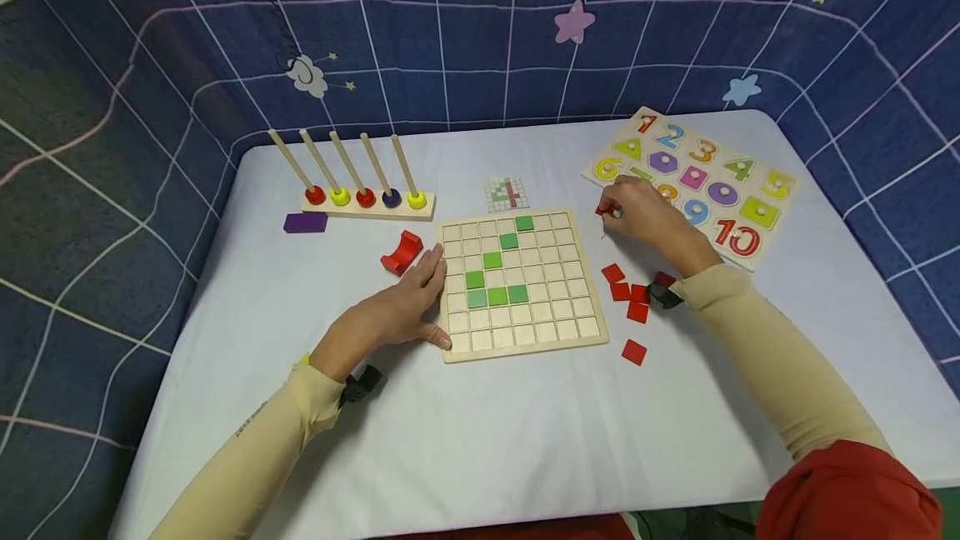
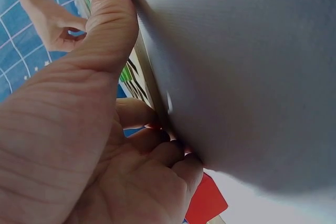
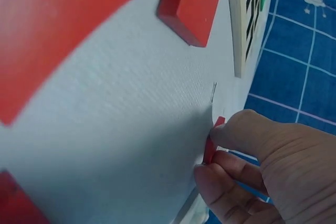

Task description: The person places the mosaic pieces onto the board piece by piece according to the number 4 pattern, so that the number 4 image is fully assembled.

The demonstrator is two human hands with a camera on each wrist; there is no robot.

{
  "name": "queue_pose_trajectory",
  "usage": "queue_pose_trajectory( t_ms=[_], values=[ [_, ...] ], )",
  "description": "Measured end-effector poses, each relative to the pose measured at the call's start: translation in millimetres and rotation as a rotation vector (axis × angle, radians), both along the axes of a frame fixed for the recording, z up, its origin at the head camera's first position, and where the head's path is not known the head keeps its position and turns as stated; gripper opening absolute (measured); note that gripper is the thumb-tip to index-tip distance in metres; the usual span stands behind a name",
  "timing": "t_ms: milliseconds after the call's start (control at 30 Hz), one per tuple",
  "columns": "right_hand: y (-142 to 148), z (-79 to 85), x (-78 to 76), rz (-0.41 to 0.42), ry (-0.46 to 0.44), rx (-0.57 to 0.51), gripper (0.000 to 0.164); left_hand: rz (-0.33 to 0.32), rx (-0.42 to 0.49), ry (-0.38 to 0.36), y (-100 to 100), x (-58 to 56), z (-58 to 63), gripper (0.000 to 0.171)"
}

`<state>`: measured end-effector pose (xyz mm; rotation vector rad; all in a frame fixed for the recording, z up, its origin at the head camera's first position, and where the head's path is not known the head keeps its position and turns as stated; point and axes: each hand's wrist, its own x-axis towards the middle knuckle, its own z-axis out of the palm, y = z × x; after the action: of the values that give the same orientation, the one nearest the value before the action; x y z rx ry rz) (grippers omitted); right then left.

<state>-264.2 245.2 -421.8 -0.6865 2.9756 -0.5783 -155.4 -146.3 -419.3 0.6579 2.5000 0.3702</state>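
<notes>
A wooden grid board (image 1: pixel 545 317) lies on the white table, with several green square tiles (image 1: pixel 492 260) set diagonally and in a short row in its cells. My left hand (image 1: pixel 397 302) rests along the board's left edge, thumb at the near-left corner and fingers extended up the side. Right of the board, my right hand (image 1: pixel 651 219) pinches a red square tile (image 3: pixel 211 144) between thumb and fingers, close over the cloth. Several loose red tiles (image 1: pixel 633 352) are scattered below that hand, one partly hidden by the wrist camera.
Behind the board lies a small pattern card (image 1: pixel 506 193). A number-and-shape puzzle board (image 1: pixel 759 213) sits at the back right, partly under my right forearm. At the left are a peg stand (image 1: pixel 408 212) with coloured rings, a purple block (image 1: pixel 305 223) and a red curved block (image 1: pixel 402 252).
</notes>
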Motion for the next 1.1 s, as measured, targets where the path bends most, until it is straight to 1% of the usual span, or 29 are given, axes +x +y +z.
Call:
queue_pose_trajectory(
  t_ms=[167, 300, 400, 467, 633, 733, 833, 967, 1100],
  values=[
    [2.9, -0.3, -2.7, 0.031, 0.012, 0.009, 0.011, -0.007, 0.002, 0.002, 0.4, -1.6, -1.2, 0.130],
    [1.2, 1.6, -1.3, 0.058, 0.022, -0.010, 0.011, -0.006, 0.010, 0.000, 0.4, -0.9, -1.1, 0.130],
    [-4.0, 4.1, -0.6, 0.079, 0.030, -0.031, 0.010, 0.006, 0.017, -0.010, 0.5, -0.1, -0.4, 0.130],
    [-9.1, 5.8, 0.3, 0.094, 0.034, -0.042, 0.010, 0.014, 0.023, -0.014, 0.4, 0.3, 0.0, 0.129],
    [-24.9, 9.8, 4.6, 0.161, 0.037, -0.070, 0.010, 0.017, 0.022, -0.013, 0.4, 0.8, 0.3, 0.129],
    [-34.8, 11.3, 6.9, 0.198, 0.028, -0.080, 0.010, 0.014, 0.024, -0.014, 0.2, 1.0, -0.1, 0.129],
    [-44.9, 11.6, 9.5, 0.224, -0.001, -0.071, 0.010, 0.012, 0.028, -0.013, -0.3, 1.3, -0.1, 0.129],
    [-58.5, 10.9, 13.8, 0.291, -0.032, -0.050, 0.009, 0.011, 0.029, -0.009, -1.0, 1.9, 0.5, 0.129],
    [-71.4, 7.7, 16.2, 0.364, -0.029, -0.050, 0.009, 0.008, 0.032, -0.004, -1.7, 2.0, 1.6, 0.129]
  ],
)
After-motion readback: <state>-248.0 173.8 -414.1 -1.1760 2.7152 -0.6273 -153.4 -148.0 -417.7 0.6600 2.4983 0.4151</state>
